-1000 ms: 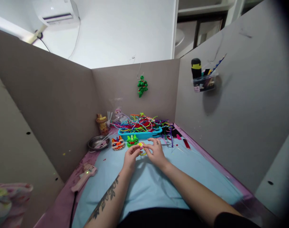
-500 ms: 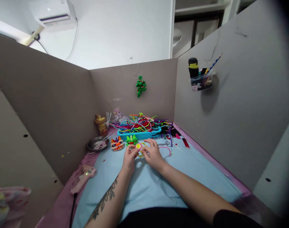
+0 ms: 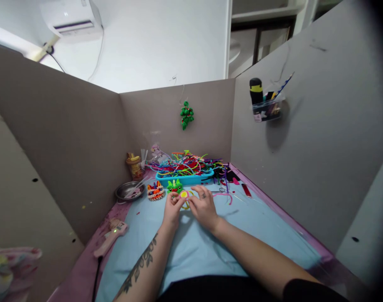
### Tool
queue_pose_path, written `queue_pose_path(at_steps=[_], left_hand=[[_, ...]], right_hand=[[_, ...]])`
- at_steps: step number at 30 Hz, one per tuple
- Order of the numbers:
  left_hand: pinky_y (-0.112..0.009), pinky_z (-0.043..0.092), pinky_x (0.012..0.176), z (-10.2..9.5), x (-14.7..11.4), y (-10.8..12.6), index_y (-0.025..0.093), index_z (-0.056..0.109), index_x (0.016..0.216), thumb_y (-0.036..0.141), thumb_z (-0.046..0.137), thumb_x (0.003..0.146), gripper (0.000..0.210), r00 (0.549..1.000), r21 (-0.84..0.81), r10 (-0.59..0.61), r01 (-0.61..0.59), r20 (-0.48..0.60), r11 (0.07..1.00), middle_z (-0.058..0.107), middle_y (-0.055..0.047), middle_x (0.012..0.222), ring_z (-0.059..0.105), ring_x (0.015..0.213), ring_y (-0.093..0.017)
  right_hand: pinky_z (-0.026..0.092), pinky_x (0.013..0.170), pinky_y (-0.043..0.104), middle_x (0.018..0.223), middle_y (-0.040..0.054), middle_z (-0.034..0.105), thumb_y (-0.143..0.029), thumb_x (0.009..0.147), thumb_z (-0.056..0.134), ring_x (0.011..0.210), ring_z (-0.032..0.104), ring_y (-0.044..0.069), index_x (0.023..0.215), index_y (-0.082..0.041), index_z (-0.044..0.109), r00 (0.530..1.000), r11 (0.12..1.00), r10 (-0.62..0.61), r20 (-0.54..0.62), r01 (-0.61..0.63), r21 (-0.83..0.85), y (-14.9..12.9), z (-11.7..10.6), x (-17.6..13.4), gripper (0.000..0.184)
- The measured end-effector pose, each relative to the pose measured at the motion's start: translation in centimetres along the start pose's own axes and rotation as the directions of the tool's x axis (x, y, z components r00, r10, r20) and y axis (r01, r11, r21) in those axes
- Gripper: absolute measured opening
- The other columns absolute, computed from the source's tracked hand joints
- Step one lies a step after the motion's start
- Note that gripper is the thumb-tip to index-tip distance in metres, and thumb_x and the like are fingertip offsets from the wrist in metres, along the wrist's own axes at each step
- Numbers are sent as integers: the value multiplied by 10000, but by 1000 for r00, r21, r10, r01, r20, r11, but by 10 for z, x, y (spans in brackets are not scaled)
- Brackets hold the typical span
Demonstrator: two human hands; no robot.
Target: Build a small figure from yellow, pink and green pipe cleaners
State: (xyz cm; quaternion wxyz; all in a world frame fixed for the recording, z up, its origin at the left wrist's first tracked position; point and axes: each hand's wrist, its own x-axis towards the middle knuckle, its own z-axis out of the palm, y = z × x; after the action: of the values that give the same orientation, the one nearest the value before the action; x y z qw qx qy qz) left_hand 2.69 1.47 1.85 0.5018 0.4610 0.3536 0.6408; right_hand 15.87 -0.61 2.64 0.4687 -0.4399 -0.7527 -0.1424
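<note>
A small yellow disc with a pink rim, apparently coiled pipe cleaner (image 3: 184, 194), is pinched in my left hand (image 3: 172, 208), between thumb and fingers. My right hand (image 3: 204, 208) is closed with thumb and index finger at the coil's right side. A pink pipe cleaner strand (image 3: 226, 196) stretches out to the right from behind my right hand. A yellow loop (image 3: 185, 205) shows below the coil, partly hidden by my fingers. Just beyond my hands sit a green horned head figure (image 3: 174, 186) and an orange head figure (image 3: 155, 191).
A blue tray (image 3: 183, 180) heaped with colourful pipe cleaners stands at the back. Left are a metal bowl (image 3: 130, 191) and a pink glue gun (image 3: 111, 238) with a cord. Scissors (image 3: 221, 190) and a red item (image 3: 246, 190) lie right. Grey panels surround the table.
The pink strand on the right has gone from a round loop to a flatter curve reaching further right. The yellow disc has turned to face me more; both hands stay nearly in place.
</note>
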Motion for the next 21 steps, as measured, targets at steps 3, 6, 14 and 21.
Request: queue_pose_path(at_steps=[3,6,14,21], left_hand=[[-235,420,627,1,0,0,199,412,846,296,717,589,411,1000,15,18,-17,-15,1000,617,39,665,608,638,-122],[-243,430,641,1,-1,0,200,414,856,293,717,600,408,1000,28,29,-28,-11,999,627,33,665,615,646,-127],[-238,433,643,1,-2,1,199,437,872,315,700,641,368,996,96,86,-88,27,991,639,18,671,620,646,-132],[-251,459,663,0,-6,0,192,481,846,294,679,667,285,959,305,275,-280,61,910,600,4,721,612,689,-142]], right_hand=[[321,952,447,1161,78,509,-213,828,491,1129,380,250,829,-223,645,1000,1000,24,-7,-24,19,-1,0,1,155],[331,956,447,1155,83,503,-197,812,506,1122,384,248,779,-217,654,996,992,89,-11,-88,87,-1,1,3,153],[343,953,481,1209,97,482,-261,802,528,1159,378,264,693,-211,677,955,916,292,55,-296,272,13,24,-1,191],[324,941,526,1245,113,475,-283,773,575,1247,279,317,635,-211,678,931,895,341,132,-365,258,18,32,-3,188]])
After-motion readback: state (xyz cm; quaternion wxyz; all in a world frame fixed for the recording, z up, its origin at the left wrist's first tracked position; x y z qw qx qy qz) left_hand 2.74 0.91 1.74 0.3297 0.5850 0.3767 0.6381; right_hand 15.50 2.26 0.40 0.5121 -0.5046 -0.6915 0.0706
